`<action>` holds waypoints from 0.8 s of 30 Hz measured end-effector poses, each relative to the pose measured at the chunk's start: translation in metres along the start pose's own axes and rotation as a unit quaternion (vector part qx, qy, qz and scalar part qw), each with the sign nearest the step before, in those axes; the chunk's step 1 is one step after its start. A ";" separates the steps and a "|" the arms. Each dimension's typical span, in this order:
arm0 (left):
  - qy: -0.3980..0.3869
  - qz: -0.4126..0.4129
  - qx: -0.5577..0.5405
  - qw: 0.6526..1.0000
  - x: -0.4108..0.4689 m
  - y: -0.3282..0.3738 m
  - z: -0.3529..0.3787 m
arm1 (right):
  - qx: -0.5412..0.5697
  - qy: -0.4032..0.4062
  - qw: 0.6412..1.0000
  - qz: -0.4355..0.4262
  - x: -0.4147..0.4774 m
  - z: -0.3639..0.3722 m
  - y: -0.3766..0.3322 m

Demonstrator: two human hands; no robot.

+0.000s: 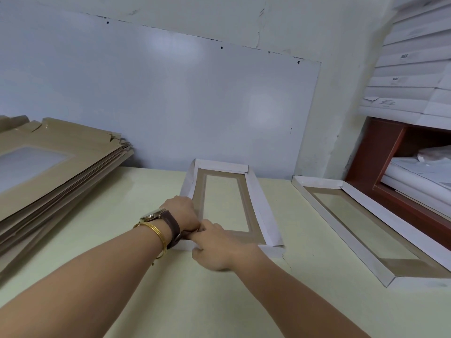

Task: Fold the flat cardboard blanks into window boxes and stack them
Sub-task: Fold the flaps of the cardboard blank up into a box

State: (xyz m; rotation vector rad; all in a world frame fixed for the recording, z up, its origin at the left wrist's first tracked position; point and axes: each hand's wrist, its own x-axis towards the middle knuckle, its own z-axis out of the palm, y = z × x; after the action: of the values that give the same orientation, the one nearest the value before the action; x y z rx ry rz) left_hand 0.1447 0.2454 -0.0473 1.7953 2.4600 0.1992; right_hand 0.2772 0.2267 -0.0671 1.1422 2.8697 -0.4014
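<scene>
A window box (258,203) with white raised walls and a brown inside frame round a clear window lies in the middle of the pale table (122,240). My left hand (181,212) grips its near-left wall, fingers curled over the edge. My right hand (219,247) pinches the near-left corner, right against the left hand. A second, folded window box (324,215) lies to the right. A stack of flat brown blanks (48,172) with clear windows sits at the left.
A pale blue board (170,98) leans on the wall behind the table. At the right stands a red-brown wooden shelf (375,154) holding white sheets, with white flat packs (415,76) piled on top.
</scene>
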 end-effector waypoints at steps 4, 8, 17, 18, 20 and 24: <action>-0.012 0.004 -0.006 1.000 0.001 -0.001 -0.001 | -0.006 0.012 1.000 -0.001 0.002 0.002 -0.001; -0.030 0.007 0.001 1.000 -0.001 -0.002 -0.003 | -0.017 0.007 1.000 -0.008 0.002 0.001 -0.001; -0.058 -0.019 -0.043 0.997 0.002 -0.007 -0.010 | -0.007 0.049 0.998 -0.027 -0.005 0.005 -0.002; -0.064 -0.022 -0.048 0.997 0.002 -0.007 -0.009 | -0.006 0.044 0.999 -0.025 -0.004 0.004 -0.002; -0.073 -0.026 -0.058 0.995 0.002 -0.007 -0.009 | -0.001 0.035 0.999 -0.021 -0.004 0.003 -0.003; -0.086 -0.030 -0.072 0.993 0.001 -0.009 -0.009 | -0.001 0.035 0.999 -0.017 -0.003 0.002 -0.003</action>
State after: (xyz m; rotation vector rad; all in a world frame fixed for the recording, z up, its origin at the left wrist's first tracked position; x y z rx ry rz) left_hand 0.1348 0.2430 -0.0395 1.6067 2.3146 0.2024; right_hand 0.2772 0.2216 -0.0681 1.1303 2.9528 -0.3657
